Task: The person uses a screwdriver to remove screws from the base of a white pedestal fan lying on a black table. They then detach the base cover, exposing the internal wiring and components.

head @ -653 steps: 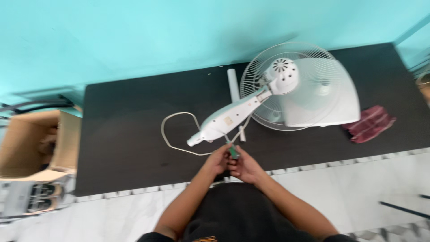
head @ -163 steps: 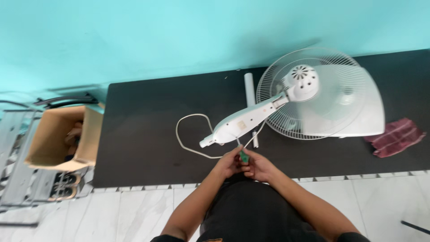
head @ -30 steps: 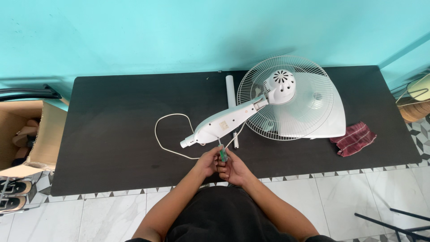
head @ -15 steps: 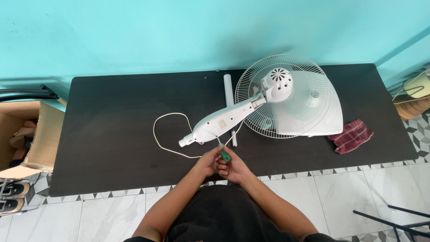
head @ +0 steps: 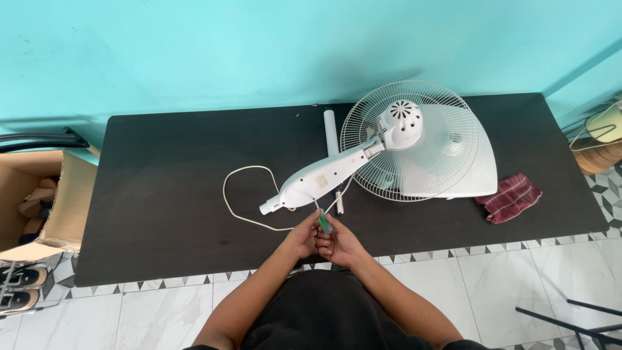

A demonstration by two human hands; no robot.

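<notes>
A white fan (head: pixel 414 139) lies face down on the black table (head: pixel 162 175), its white neck (head: pixel 321 179) pointing toward me. My right hand (head: pixel 340 243) grips a green-handled screwdriver (head: pixel 323 221) whose tip meets the neck's underside. My left hand (head: pixel 301 234) is closed beside it, touching the screwdriver handle. A white cord (head: pixel 240 194) loops left from the neck's end. A white tube (head: pixel 331 129) lies behind the neck.
A dark red cloth (head: pixel 510 197) lies at the table's right. A small metal piece (head: pixel 339 198) rests near the neck. An open cardboard box (head: pixel 39 201) with items stands left of the table, shoes (head: pixel 19 285) below it. The floor is white tile.
Both hands stay together at the fan's neck with the screwdriver. The view has shifted slightly; the fan and cord have not visibly moved.
</notes>
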